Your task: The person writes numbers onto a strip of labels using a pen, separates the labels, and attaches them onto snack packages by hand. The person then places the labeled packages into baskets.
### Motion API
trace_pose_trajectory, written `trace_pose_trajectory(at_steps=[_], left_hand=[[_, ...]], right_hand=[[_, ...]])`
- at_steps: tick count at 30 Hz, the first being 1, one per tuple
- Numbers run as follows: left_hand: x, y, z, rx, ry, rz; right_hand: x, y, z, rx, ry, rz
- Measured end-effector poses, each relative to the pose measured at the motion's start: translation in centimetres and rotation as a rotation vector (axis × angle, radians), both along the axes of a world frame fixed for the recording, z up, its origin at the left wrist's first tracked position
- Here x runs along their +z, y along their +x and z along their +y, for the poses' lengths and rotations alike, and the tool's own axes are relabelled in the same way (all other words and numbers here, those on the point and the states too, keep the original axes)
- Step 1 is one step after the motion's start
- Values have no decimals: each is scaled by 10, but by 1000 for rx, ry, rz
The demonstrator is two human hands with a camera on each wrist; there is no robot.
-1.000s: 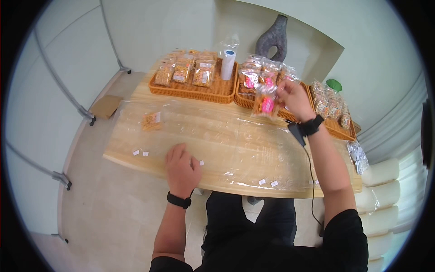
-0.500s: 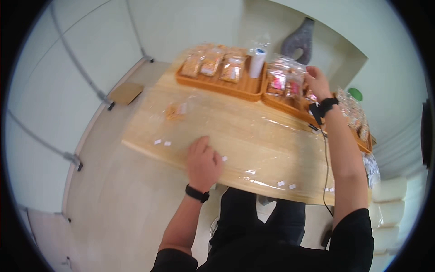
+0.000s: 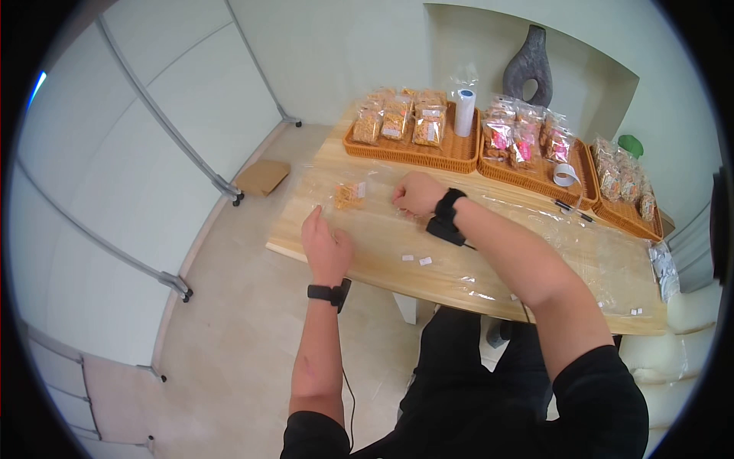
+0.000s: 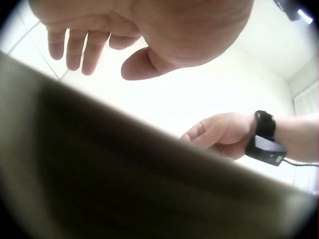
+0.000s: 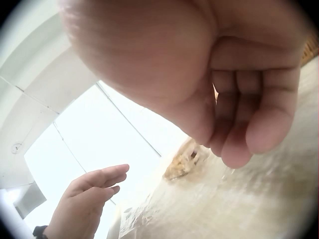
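My left hand (image 3: pixel 327 249) is over the table's front left edge, fingers extended, holding nothing. In the left wrist view its fingers (image 4: pixel 94 52) are spread a little and relaxed. My right hand (image 3: pixel 419 195) is low over the table, just right of a clear bag of orange-brown snack pieces (image 3: pixel 349 196) with a white label. Its fingers (image 5: pixel 269 124) bend loosely toward the thumb, and nothing shows between them; the thumb tip is hidden. The snack bag (image 5: pixel 182 164) lies flat beyond the fingertips in the right wrist view.
Wicker baskets stand along the back: one (image 3: pixel 409 159) with snack bags and a white roll (image 3: pixel 465 113), one (image 3: pixel 527 177) with pink-labelled bags and a label roll (image 3: pixel 566 175), one (image 3: pixel 634 229) with pale packs. A pen (image 3: pixel 572 210), clear film and small white labels (image 3: pixel 425 261) lie on the table (image 3: pixel 489 264).
My right hand held a pink-labelled bag, then reached over the middle basket; now it is without the bag, across to the left by the snack bag. The head view has swung left.
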State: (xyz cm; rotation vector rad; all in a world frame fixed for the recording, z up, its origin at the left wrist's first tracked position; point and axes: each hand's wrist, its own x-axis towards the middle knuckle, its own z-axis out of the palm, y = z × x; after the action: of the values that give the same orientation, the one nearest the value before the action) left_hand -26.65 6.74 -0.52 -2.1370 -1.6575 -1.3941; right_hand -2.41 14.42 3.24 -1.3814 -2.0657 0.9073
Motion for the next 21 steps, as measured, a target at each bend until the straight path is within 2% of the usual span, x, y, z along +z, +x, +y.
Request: trace_pose_trajectory(at_steps=[3, 7, 13, 16, 18, 19, 21], left_hand=[[-28, -16, 22, 21, -79, 71], [-29, -11, 21, 27, -128, 125], [-23, -8, 19, 54, -146, 147], [-23, -7, 17, 57, -135, 142], [-22, -7, 17, 57, -149, 150], [-21, -7, 18, 58, -159, 156], [-19, -7, 17, 58, -169, 162]], right_hand=[[6, -30, 3, -132, -284, 18], [-1, -47, 7, -123, -349, 51], [-8, -42, 1, -134, -367, 295], [-17, -45, 1, -164, -310, 260], [-18, -53, 1, -193, -103, 207], [-24, -53, 5, -195, -102, 211], [-36, -55, 15, -192, 222, 13]])
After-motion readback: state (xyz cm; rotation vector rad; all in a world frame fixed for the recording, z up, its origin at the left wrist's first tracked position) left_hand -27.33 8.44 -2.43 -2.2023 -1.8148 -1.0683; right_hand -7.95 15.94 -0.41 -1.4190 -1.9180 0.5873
